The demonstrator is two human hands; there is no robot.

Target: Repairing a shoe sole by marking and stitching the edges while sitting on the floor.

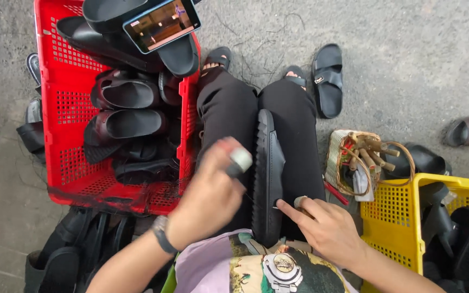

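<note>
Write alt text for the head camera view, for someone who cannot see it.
Seen from above, a seated person holds a black sandal on edge between their knees, right hand pressing a finger to its sole, left hand raised beside it with taped fingers. A red crate of black sandals with a phone on top stands left, a yellow crate right.

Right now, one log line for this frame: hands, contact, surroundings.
left hand: raised, taped finger | right hand: fingertip on black sandal sole on lap | red basket left | yellow basket right

Phone [162, 24] w/ lit orange-tan screen, blue case, atop sandals in red basket [50, 108].
</note>
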